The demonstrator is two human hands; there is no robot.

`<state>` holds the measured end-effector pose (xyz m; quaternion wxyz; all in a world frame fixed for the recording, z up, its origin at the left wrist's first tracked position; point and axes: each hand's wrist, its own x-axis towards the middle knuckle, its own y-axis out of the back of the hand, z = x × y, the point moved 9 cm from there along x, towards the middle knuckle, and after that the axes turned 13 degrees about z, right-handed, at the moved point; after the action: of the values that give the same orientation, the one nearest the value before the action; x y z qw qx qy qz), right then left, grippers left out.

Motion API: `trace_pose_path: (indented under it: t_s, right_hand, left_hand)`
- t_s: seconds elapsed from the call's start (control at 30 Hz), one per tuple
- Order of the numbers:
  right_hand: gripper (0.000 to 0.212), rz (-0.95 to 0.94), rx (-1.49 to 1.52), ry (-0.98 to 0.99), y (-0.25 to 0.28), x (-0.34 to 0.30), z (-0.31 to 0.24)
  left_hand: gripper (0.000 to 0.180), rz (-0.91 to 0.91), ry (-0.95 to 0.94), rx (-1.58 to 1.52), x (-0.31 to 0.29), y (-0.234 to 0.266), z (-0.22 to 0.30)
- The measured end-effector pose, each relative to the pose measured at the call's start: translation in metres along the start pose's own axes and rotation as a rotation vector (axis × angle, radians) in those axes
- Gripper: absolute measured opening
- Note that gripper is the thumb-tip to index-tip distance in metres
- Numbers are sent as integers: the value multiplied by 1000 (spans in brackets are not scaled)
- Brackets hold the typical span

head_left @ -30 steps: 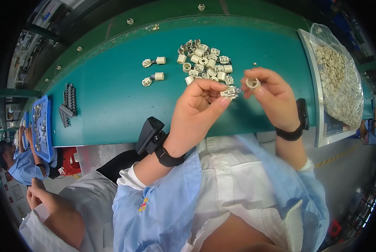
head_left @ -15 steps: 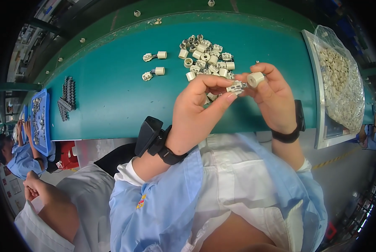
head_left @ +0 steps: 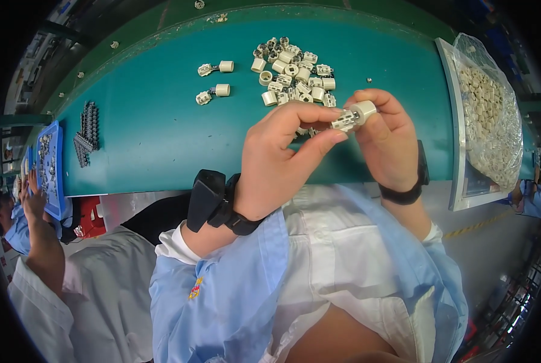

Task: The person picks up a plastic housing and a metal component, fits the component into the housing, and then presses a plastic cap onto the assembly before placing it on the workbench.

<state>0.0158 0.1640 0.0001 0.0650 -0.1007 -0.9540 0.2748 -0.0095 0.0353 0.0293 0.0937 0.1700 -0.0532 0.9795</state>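
Pinched between the thumb and index finger of my left hand [head_left: 270, 148] is a slotted cream plastic insert [head_left: 344, 120] with metal showing in it. My right hand [head_left: 392, 142] closes its thumb and fingers on a smooth cream cylindrical cap [head_left: 365, 111]. Insert and cap meet end to end, in line, just above the table; how deep one sits in the other I cannot tell. Beyond my hands is a pile of similar cream caps and inserts [head_left: 291, 71], partly hidden by my left hand.
Two insert-and-cap pairs [head_left: 222, 90] lie left of the pile on the green table [head_left: 155, 133]. Farther left are dark grey ribbed strips [head_left: 87, 130] and a blue tray [head_left: 52, 166] of small parts. A clear bag of cream parts [head_left: 485, 115] rests right. Another person's arm [head_left: 45, 242] is at left.
The insert and cap, apart before, now meet, and the cap has tilted in my right fingers. At left, the neighbouring person's arm has risen toward the blue tray. The whole view has shifted slightly.
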Motion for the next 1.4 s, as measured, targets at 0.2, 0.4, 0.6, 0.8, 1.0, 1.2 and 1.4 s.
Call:
trace_pose_path:
  t_s: [0.2,0.4,0.6,0.8,1.0,1.2,1.4]
  right_hand:
    - [32,7,4,34,-1,-2,-1]
    - [32,5,4,26,-3,-3,0]
    - [33,8,-25,52,-3,-4,-4]
    - [33,19,12,31,-3,-3,-5]
    - [32,17,28,22,-4,-4,-4]
    - [30,-15,-67,88,-11,-6,-8]
    - [30,-64,-300,110,-17,-9,-13]
  left_hand:
    - [19,9,37,-13,-1,1,-3]
    - [19,24,119,-92,-4,3,-8]
    - [22,-89,137,-42,-6,-1,-5]
    - [22,-66,141,-30,-7,3,-5]
    - [20,54,121,-127,-6,7,-6]
    - [21,-16,12,-42,-4,2,0]
    - [19,-34,26,-36,-4,6,-7]
